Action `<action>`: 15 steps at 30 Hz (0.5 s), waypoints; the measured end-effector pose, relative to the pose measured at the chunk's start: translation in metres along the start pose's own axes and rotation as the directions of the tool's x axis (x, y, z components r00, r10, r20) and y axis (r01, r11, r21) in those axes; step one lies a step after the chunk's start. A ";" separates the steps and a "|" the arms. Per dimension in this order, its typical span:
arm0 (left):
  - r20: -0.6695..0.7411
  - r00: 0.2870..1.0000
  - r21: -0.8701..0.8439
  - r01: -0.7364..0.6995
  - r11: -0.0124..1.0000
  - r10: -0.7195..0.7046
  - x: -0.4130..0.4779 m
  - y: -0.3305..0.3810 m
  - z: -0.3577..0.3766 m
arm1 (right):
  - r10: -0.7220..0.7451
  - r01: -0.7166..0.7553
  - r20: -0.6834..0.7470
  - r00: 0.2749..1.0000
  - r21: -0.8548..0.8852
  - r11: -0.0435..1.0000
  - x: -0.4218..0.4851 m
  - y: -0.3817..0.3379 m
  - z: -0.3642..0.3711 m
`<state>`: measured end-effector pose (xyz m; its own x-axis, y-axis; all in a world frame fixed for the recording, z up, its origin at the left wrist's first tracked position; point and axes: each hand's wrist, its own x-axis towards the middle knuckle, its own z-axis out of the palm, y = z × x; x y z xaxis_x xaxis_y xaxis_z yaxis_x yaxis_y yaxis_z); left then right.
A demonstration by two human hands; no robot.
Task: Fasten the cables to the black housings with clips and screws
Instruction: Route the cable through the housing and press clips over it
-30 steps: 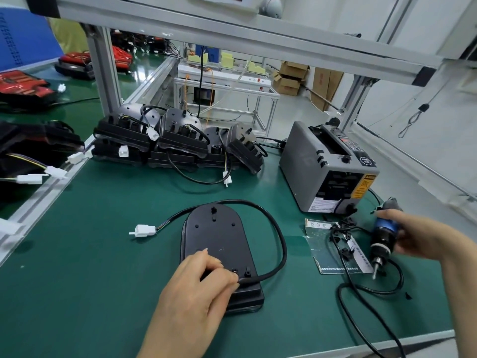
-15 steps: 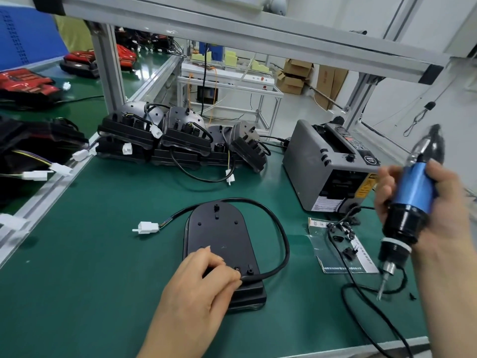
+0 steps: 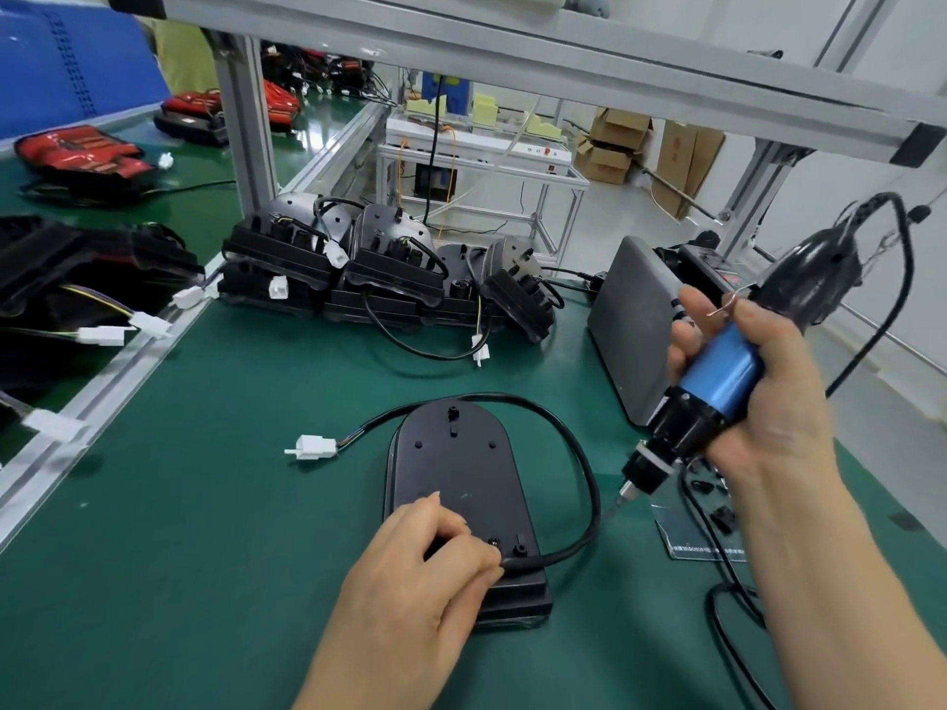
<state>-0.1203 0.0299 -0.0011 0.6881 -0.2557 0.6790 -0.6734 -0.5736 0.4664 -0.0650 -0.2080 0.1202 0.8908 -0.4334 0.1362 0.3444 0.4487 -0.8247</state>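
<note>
We take the black housing (image 3: 461, 479) as our landmark. It lies flat on the green mat (image 3: 205, 504), rounded end away from us and square end towards us.

Our left hand (image 3: 410, 571) covers its near left corner. The fingers are curled, and thumb and forefinger pinch the cable (image 3: 584, 463) where it meets the housing's near end, beside two small bosses. From there the cable loops out past the housing's right edge, round its far end, and finishes at a white connector (image 3: 312, 446) on the mat just left of the housing.

Our right hand (image 3: 758, 397) is raised to the right of the housing, with its fingers wrapped tight round the blue barrel of the electric screwdriver (image 3: 717, 376). The tool is tilted, with its bit pointing down and left. The tip shows just outside the cable's loop, apart from the housing.

Left of the housing, the mat lies open as far as the aluminium rail (image 3: 102, 397) at the bench edge. Beyond the housing's far end, there is a strip of mat before the stacked housings (image 3: 379, 279). To the right it is tighter: a grey machine (image 3: 630, 320) stands at the back, and a clear bag of black clips (image 3: 707, 535) lies nearer with a black cord (image 3: 717, 607) snaking over it. The bench's front edge is out of view.
</note>
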 end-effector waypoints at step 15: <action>-0.003 1.000 -0.011 0.008 1.000 -0.008 -0.001 0.001 0.001 | -0.010 -0.005 0.272 0.962 0.055 0.998 -0.035 0.025 0.067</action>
<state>-0.1217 0.0288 -0.0022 0.6928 -0.2484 0.6770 -0.6707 -0.5668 0.4784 -0.0682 -0.1294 0.1313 0.9344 -0.2093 0.2884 0.3555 0.4928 -0.7942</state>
